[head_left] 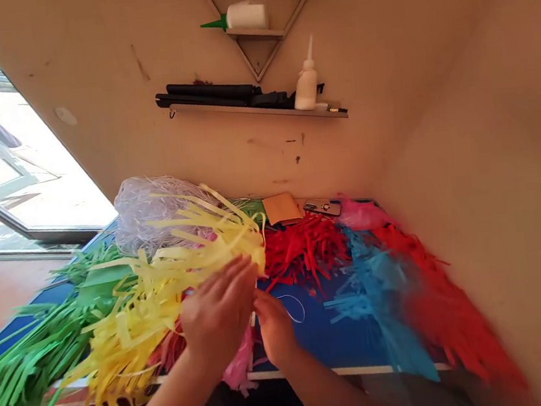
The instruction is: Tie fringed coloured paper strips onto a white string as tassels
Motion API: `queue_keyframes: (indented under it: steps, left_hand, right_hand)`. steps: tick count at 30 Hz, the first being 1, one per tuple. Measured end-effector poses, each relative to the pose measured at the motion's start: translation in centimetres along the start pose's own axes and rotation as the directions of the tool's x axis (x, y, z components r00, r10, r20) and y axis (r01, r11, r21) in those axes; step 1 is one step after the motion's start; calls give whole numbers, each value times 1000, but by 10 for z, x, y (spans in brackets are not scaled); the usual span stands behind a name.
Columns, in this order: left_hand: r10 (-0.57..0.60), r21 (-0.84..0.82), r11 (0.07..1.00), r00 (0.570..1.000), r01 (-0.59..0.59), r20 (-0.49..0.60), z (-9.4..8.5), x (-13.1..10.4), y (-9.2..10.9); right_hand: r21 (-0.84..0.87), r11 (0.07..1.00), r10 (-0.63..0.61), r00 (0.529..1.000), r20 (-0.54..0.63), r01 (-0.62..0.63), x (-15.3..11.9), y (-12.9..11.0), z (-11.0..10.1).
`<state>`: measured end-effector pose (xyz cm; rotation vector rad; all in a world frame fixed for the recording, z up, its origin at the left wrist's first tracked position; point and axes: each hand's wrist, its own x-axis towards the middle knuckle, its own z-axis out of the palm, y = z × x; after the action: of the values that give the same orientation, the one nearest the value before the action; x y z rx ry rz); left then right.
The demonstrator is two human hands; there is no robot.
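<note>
My left hand [221,306] is closed, fingers together and laid over the gathered end of a yellow fringed tissue paper [226,240], whose strips fan up and to the left. Close against it, my right hand [275,327] is pinched just below that gathered end. A thin white string [302,307] loops out beside the right fingers onto the blue tabletop [310,338]; the fingertips themselves are partly hidden. More yellow fringe [120,340] spreads under my left forearm, and pink fringe [242,362] hangs over the table edge between my arms.
Green fringe [20,368] lies left, a white string bundle [154,210] behind it. Red fringe [309,247], blue fringe [383,294] and more red fringe [459,312] lie right. A phone [322,207] and orange paper [282,209] rest by the wall. Above, a shelf holds a glue bottle [306,87].
</note>
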<state>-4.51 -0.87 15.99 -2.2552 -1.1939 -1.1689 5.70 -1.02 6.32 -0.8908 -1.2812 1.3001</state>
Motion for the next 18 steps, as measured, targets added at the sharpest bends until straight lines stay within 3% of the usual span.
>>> queue_keyframes:
  steps: [3, 5, 7, 9, 11, 12, 14, 15, 16, 17, 18]
  left_hand:
    - [130, -148, 981, 990, -122, 46, 53, -51, 29]
    - [139, -213, 971, 983, -111, 122, 84, -83, 44]
    - [124, -275, 959, 976, -71, 178, 107, -108, 57]
    - [131, -306, 950, 968, -62, 213, 120, -125, 66]
    - [127, -321, 946, 957, -37, 261, 125, -134, 72]
    - [104, -327, 945, 950, -3, 293, 126, -136, 74]
    - [32, -347, 933, 934, 101, 357, 124, -136, 73]
    - [-22, -359, 918, 927, 167, 374, 122, -134, 72]
    - [-81, -374, 898, 924, 231, 374, 121, -131, 70]
    - [-139, -394, 874, 922, 286, 361, 119, -128, 67]
    - [-186, -415, 850, 922, 325, 340, 117, -124, 64]
  right_hand:
    - [439, 893, 139, 989, -51, -103, -28, -6, -50]
    - [617, 775, 209, 977, -44, -138, -39, -5, -79]
    - [692, 713, 245, 964, -103, -108, -46, -2, -109]
    - [671, 740, 245, 947, -209, -44, -53, 1, -141]
    - [559, 829, 217, 911, -350, 17, -63, 3, -171]
    - [436, 899, 181, 872, -454, 41, -70, 3, -183]
    - [13, 999, -22, 720, -694, 43, -86, 4, -195]
    - [-239, 971, -191, 635, -748, 11, -95, 4, -193]
    - [-451, 892, -352, 598, -721, -19, -104, 5, -186]
    - [-598, 801, -456, 625, -633, -21, -112, 6, -175]
    - [-674, 739, -486, 708, -512, 20, -118, 8, -160]
